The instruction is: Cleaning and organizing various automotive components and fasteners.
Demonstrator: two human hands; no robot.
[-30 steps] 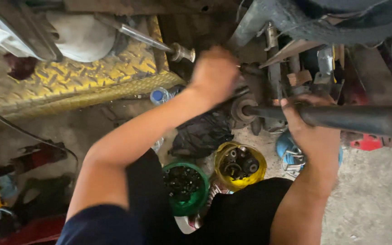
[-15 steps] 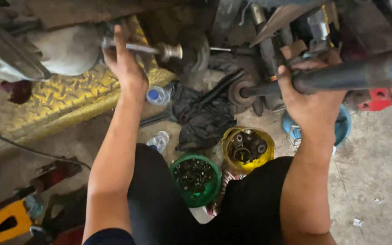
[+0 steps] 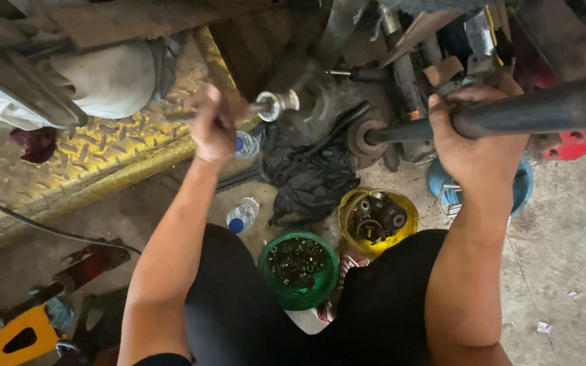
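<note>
My left hand (image 3: 213, 124) is closed around the handle of a metal socket wrench (image 3: 276, 104) whose shiny head points right toward the underside of a vehicle. My right hand (image 3: 473, 139) grips a thick dark steel bar (image 3: 544, 108) that runs from the right edge into a round rubber bushing (image 3: 364, 139) on the greasy suspension parts (image 3: 408, 61). Both forearms reach forward over my dark-trousered knees.
On the concrete floor sit a green tub of bolts (image 3: 298, 270), a yellow tub of bearings (image 3: 378, 220), a black rag (image 3: 306, 179), two plastic bottles (image 3: 242, 215) and a blue container (image 3: 445, 186). A yellow tread-plate ramp (image 3: 89, 163) lies left; a yellow jack (image 3: 15, 332) bottom left.
My left hand moved from the parts beside the bar leftward to the wrench and now holds it, blurred in motion. The right hand stays on the bar.
</note>
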